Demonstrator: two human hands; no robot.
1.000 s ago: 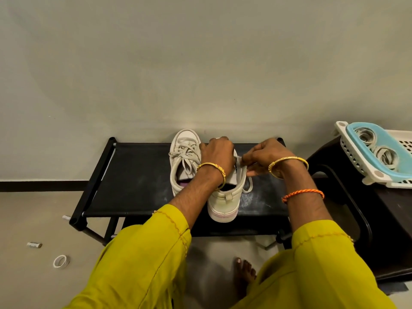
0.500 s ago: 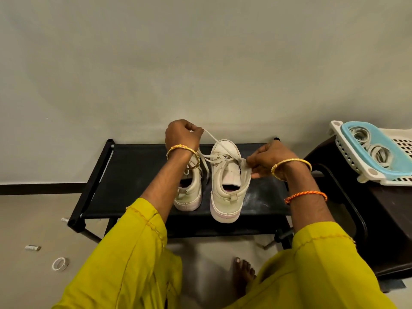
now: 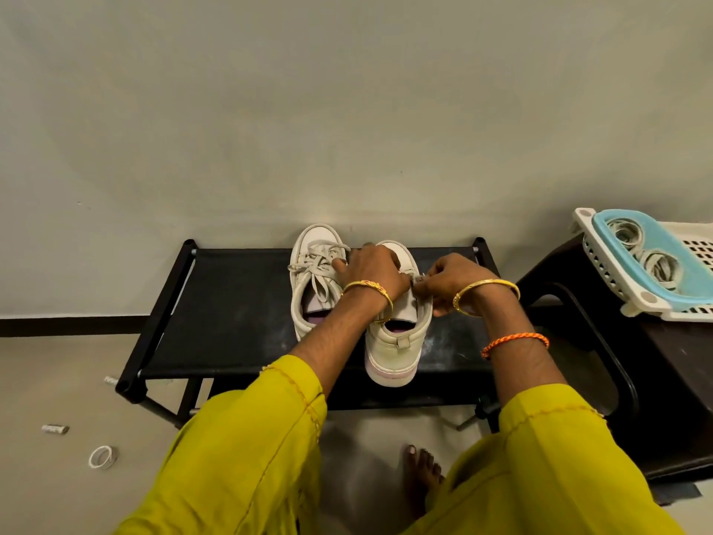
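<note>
Two off-white sneakers stand side by side on a black shoe rack (image 3: 231,314), toes toward the wall. The left sneaker (image 3: 312,279) has loose laces lying over its tongue. My left hand (image 3: 370,272) lies over the lacing of the right sneaker (image 3: 393,349), fingers curled on its lace. My right hand (image 3: 447,281) pinches the lace end at that shoe's right side. Most of the lace is hidden under my hands.
The wall stands right behind the rack. A dark stool (image 3: 617,341) at the right carries a white basket (image 3: 625,287) with a blue tray of tape rolls. A tape ring (image 3: 102,457) and a small tube (image 3: 56,429) lie on the floor. My bare foot (image 3: 420,473) is below.
My left hand, which had pulled a lace up and left above the left sneaker, has come back down onto the right sneaker. My right hand stays at that shoe's right side.
</note>
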